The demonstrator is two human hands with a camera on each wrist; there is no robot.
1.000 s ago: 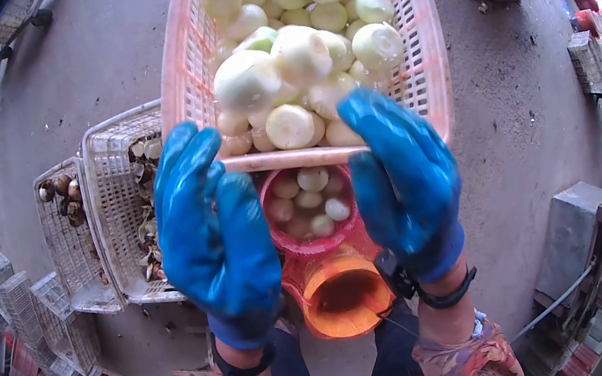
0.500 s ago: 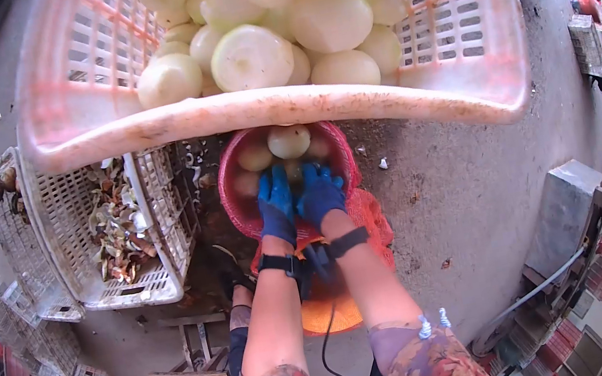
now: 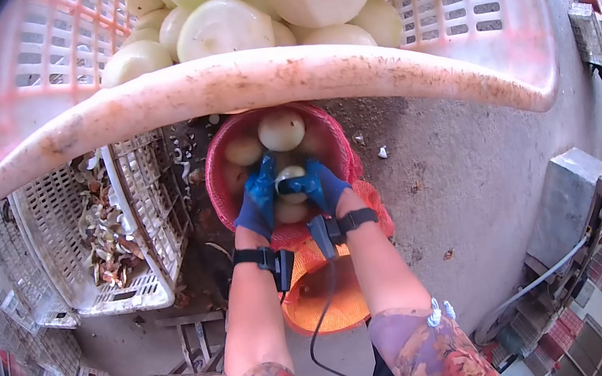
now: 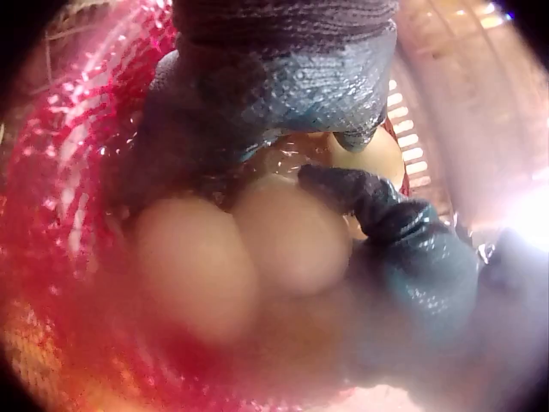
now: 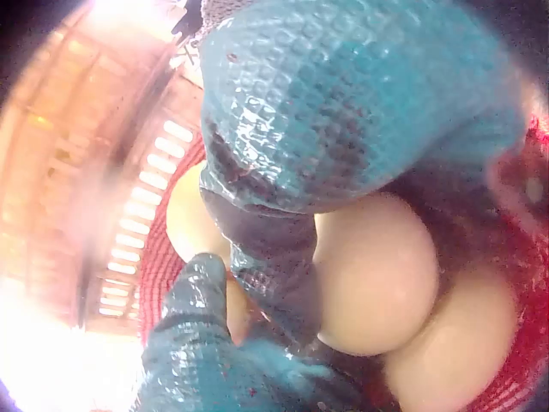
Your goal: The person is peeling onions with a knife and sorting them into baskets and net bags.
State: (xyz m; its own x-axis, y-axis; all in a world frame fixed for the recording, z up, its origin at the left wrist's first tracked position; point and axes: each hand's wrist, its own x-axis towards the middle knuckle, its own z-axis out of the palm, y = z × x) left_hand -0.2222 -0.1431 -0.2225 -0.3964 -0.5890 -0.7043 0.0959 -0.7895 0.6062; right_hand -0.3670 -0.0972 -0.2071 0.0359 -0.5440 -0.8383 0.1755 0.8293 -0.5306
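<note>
Both hands wear wet blue gloves and reach into a round tub lined with red mesh (image 3: 214, 172), among peeled onions. My left hand (image 3: 260, 195) is at the tub's left side, its fingertips down among the onions. The right hand (image 3: 323, 184) comes in from the right, its thumb or a finger lying across a pale onion (image 3: 289, 177) between the hands. Another onion (image 3: 281, 129) sits just beyond them. In the right wrist view an onion (image 5: 377, 275) lies against the right hand's underside. Most fingers are hidden, so I cannot tell whether either hand grips an onion.
A pink plastic crate (image 3: 258, 79) heaped with peeled onions stands close beyond the tub. Left of it, a white crate (image 3: 141, 240) holds onion skins. An orange mesh-covered opening (image 3: 317, 322) is nearer my body. A metal box (image 3: 566, 206) stands at right.
Both hands left the near edge of the pink crate and went down into the tub, now slightly deeper and farther apart. My view has moved closer to the crate.
</note>
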